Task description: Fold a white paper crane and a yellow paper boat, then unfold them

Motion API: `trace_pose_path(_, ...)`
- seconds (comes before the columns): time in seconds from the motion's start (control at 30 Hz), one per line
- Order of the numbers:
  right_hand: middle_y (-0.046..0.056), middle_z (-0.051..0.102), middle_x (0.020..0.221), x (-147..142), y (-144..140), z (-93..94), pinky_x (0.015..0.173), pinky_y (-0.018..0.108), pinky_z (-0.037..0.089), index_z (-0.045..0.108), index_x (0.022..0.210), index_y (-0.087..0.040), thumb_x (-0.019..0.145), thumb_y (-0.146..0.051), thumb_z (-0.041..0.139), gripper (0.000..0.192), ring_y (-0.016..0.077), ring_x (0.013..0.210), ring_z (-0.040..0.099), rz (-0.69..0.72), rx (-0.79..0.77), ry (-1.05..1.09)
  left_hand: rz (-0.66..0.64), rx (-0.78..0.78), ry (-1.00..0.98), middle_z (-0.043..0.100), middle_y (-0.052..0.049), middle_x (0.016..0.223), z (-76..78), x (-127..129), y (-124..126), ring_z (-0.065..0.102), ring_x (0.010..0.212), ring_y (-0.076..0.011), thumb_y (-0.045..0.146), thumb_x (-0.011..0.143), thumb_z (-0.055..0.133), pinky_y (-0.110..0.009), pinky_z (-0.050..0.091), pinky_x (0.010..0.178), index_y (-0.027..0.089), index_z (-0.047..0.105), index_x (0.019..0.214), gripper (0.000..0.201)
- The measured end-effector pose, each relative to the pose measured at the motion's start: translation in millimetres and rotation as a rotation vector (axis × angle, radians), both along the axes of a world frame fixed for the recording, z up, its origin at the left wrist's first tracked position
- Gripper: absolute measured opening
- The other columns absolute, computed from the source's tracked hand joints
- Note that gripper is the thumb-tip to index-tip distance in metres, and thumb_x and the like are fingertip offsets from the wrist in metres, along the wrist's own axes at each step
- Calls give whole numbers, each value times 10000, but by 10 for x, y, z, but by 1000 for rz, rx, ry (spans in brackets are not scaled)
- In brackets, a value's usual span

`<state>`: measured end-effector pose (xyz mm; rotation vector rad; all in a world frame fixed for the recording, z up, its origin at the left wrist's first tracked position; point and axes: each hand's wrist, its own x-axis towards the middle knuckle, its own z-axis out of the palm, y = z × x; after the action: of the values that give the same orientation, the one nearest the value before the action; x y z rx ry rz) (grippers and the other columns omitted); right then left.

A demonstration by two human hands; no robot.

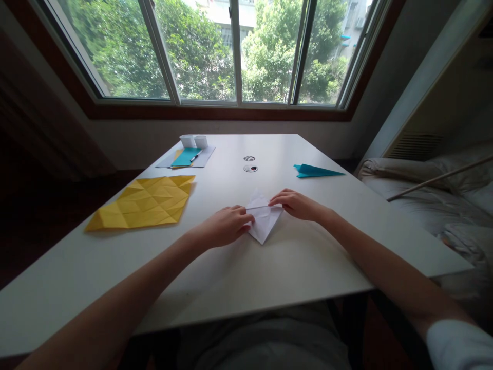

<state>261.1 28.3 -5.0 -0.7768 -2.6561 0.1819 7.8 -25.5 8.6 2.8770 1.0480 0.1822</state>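
Note:
A folded piece of white paper [264, 225] in a diamond shape lies on the white table, one corner pointing toward me and a crease running across its upper part. My left hand [228, 225] grips its left corner between thumb and fingers. At the right corner, my right hand [297, 204] pinches the paper, its fingertips on the upper edge. The far tip of the paper shows faintly beyond the crease.
A creased yellow sheet [150, 201] lies on the white table [208, 293] at left. Behind it, two small white paper boxes [194, 141], blue paper [188, 156] and a pen [196, 155] sit together. A teal paper plane [318, 171] rests at right.

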Motion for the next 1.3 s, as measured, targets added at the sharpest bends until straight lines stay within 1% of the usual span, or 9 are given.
trace_pose_path(0.13,32,638,1082,-41,-23,-15,875,344,450,649,1042,-233,753,41,393,473,168,992,539,19,-33,-42,21,-8,31,588,-65,861,19,-7,-5,558,813,-201,261,878,388,-305,424,703,235,598,1015,252)
trace_pose_path(0.23,28,640,1079,-34,-23,-16,860,353,455,646,1053,-263,730,71,374,539,170,978,549,15,-44,-79,30,-1,22,580,-79,934,-20,-30,16,556,835,-207,275,856,433,-303,431,707,232,557,1108,284)
trace_pose_path(0.33,34,650,1055,-35,-62,47,842,355,461,637,1065,-265,766,33,374,498,170,972,555,32,-20,-45,10,19,-11,558,-102,1073,-78,-51,48,535,949,-232,281,851,444,-333,429,788,224,538,1144,313)
trace_pose_path(0.47,62,654,1044,-97,-187,171,877,356,439,597,1124,-223,810,-192,527,323,182,999,560,121,-32,15,5,-3,-39,532,-96,1202,-134,-66,94,497,1068,-243,258,886,375,-375,396,889,223,504,1194,336)
trace_pose_path(0.6,90,633,1098,-155,-265,184,923,363,392,600,1116,-204,698,-415,663,473,217,1035,563,150,-76,-36,13,-43,-67,533,-94,1226,-149,-90,129,492,1093,-235,279,898,360,-379,385,919,217,503,1207,347)
trace_pose_path(0.8,59,672,1000,-134,-212,98,831,309,434,669,988,-232,754,-373,615,279,186,884,627,113,-129,-67,0,-88,-93,505,-86,1275,-159,-137,158,473,1133,-224,282,883,404,-366,367,950,235,490,1239,370)
trace_pose_path(1.0,50,672,992,-120,-207,104,803,288,443,658,1009,-233,818,-350,539,254,170,856,628,107,-151,-91,-5,-99,-77,486,-83,1296,-142,-135,153,454,1151,-230,294,890,379,-367,357,954,240,470,1263,388)
trace_pose_path(1.1,48,667,1002,-119,-211,95,805,286,440,648,1025,-228,849,-289,490,244,162,857,624,114,-128,-109,12,-137,-58,475,-81,1307,-106,-133,140,437,1168,-235,381,900,347,-366,337,964,242,475,1260,407)
trace_pose_path(1.3,63,653,1013,-154,-208,36,784,283,436,628,1035,-215,830,-236,501,242,168,879,610,83,-50,-109,-6,-192,-99,451,-99,1325,-54,-157,111,404,1191,-279,581,774,483,-383,313,967,239,467,1268,601)
